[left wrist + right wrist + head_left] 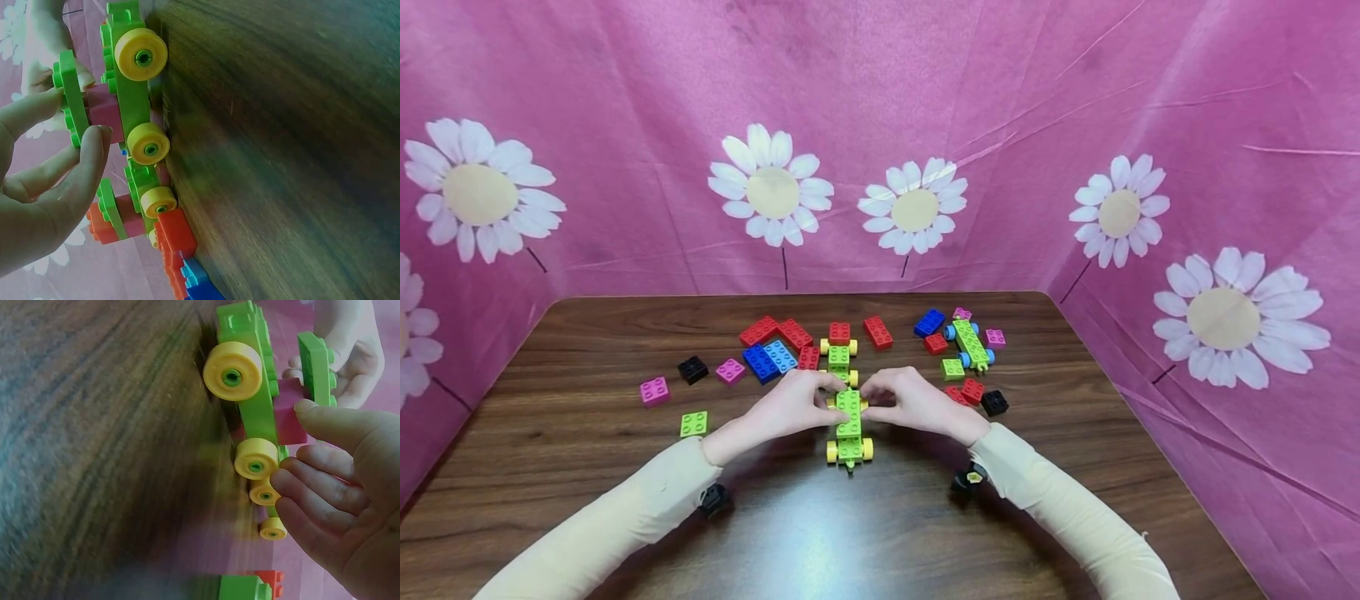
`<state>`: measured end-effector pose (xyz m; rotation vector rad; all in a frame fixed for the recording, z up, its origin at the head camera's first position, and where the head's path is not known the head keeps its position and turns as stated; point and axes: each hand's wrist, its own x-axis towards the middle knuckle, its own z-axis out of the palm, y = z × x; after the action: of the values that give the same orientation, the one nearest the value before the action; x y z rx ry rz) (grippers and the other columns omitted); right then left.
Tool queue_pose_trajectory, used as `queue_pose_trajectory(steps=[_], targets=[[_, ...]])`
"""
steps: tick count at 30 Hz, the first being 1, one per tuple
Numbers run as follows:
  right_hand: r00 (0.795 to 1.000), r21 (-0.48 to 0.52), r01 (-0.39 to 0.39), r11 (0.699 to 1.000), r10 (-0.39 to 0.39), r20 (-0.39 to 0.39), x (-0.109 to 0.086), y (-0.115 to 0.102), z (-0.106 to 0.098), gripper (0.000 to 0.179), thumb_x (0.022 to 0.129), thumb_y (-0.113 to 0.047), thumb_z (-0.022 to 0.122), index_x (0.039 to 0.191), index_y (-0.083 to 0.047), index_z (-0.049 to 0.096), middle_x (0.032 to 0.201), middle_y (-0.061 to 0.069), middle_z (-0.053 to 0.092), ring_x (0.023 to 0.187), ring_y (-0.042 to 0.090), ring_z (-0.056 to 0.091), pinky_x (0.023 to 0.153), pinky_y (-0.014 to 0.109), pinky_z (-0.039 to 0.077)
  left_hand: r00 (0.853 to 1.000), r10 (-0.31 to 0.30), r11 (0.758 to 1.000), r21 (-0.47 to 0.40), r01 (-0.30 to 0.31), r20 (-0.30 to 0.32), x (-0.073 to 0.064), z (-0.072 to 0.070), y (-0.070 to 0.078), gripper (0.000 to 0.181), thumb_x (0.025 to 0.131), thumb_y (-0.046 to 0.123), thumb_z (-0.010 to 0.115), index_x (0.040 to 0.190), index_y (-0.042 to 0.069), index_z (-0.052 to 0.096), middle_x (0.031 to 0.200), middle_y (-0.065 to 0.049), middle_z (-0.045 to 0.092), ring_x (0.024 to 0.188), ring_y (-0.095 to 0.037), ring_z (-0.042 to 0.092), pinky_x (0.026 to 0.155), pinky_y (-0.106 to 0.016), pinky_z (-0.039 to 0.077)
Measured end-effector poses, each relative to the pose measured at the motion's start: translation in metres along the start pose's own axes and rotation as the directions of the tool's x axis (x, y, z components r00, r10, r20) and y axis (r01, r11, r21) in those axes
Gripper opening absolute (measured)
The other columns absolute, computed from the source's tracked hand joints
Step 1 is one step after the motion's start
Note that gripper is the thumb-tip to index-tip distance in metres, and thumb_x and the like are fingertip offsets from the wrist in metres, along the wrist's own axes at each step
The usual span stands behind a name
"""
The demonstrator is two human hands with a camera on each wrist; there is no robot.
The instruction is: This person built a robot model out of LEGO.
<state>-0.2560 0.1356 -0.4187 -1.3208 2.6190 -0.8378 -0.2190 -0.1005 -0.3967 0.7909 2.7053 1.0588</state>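
A lime green wheeled toy car base [850, 452] with yellow wheels stands between the hands. It carries a pink brick [103, 106] with a flat lime green building brick [75, 100] on top. My left hand [790, 404] pinches that flat brick between thumb and fingers. From the other side, my right hand [913, 404] has its thumb against the pink brick and its loosely bent fingers beside the yellow wheels [256, 459]. Behind stands a second yellow-wheeled wagon [838, 358], which bears a pink brick, a flat green one and a red brick [103, 222].
Left on the wooden table [587, 500] lie a blue brick [762, 363], a light blue brick [780, 356] and several red, pink, black and green ones. At right, a green car with blue wheels [970, 343] stands among loose bricks. Pink flowered cloth [1000, 108] surrounds the table.
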Motion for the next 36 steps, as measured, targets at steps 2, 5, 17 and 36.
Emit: queue_pose_trajectory(steps=[2,5,17,36], targets=[[1.0,0.01,0.008,1.0,-0.008,-0.02,-0.001,0.0,-0.003,0.024,0.089,-0.023,0.075,0.107,-0.008,0.072,0.102,0.004,0.075,0.091,0.012,0.07,0.08,0.024,0.058,1.0,0.001,1.0,0.005,-0.001,-0.004,0.0,0.0,0.0,0.038,0.082,0.026,0.081,0.11,0.002,0.072,0.102,-0.01,0.076,0.071,-0.006,0.067,0.065,-0.02,0.055],[0.999,0.02,0.009,1.0,-0.008,-0.049,-0.002,-0.002,-0.008,0.025,0.089,-0.022,0.075,0.108,-0.007,0.071,0.103,0.004,0.075,0.092,0.011,0.069,0.079,0.022,0.058,1.0,-0.001,1.0,0.007,0.001,-0.006,0.0,0.0,0.0,0.039,0.082,0.026,0.081,0.11,0.002,0.072,0.1,-0.01,0.076,0.072,-0.007,0.067,0.065,-0.02,0.055],[0.997,0.044,0.058,0.997,-0.056,-0.06,0.003,-0.011,-0.007,0.025,0.09,-0.023,0.073,0.11,-0.008,0.07,0.103,0.004,0.074,0.091,0.012,0.07,0.079,0.023,0.059,1.0,0.003,1.0,-0.005,-0.003,-0.027,-0.001,0.001,0.001,0.039,0.081,0.029,0.082,0.109,0.004,0.073,0.1,-0.008,0.077,0.07,-0.004,0.064,0.065,-0.019,0.054],[0.997,0.078,0.026,0.997,-0.02,-0.073,0.004,-0.012,-0.001,0.022,0.089,-0.021,0.074,0.107,-0.008,0.07,0.1,0.004,0.074,0.087,0.009,0.069,0.076,0.019,0.058,0.999,0.013,0.999,-0.034,-0.015,-0.052,-0.005,0.002,-0.002,0.037,0.081,0.028,0.082,0.108,0.004,0.074,0.094,-0.007,0.077,0.07,-0.003,0.064,0.064,-0.018,0.052]])
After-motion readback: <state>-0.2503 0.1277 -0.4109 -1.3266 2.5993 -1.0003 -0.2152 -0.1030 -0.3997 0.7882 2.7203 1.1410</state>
